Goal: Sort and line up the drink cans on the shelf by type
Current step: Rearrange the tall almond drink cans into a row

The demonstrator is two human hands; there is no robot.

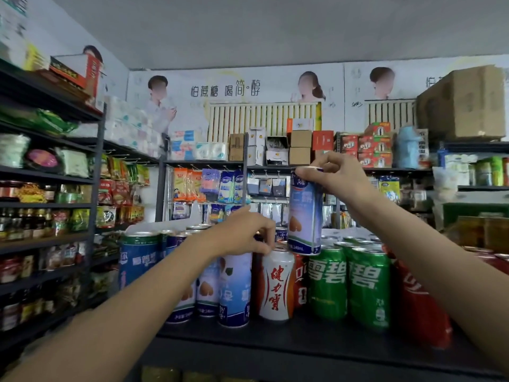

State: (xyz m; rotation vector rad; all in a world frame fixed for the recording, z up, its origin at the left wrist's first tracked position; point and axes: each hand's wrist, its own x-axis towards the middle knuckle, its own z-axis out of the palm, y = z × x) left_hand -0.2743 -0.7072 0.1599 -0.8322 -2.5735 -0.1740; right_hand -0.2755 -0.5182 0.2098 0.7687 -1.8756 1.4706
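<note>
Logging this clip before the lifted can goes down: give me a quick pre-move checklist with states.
1. Right hand fingers curl round the top of the blue-and-white can: ok.
2. Can is clear of the green cans: cannot tell; its base looks very close.
3. Matching blue-and-white cans stand on the shelf at left: ok.
4. Left hand pinches the white can top: ok.
5. Open slot beside the matching cans: cannot tell.

Even, diffuse indoor light with soft shadows, wide-angle bowing of the left shelves (49,172), motion blur on the near forearms, and softened detail toward the frame edges.
</note>
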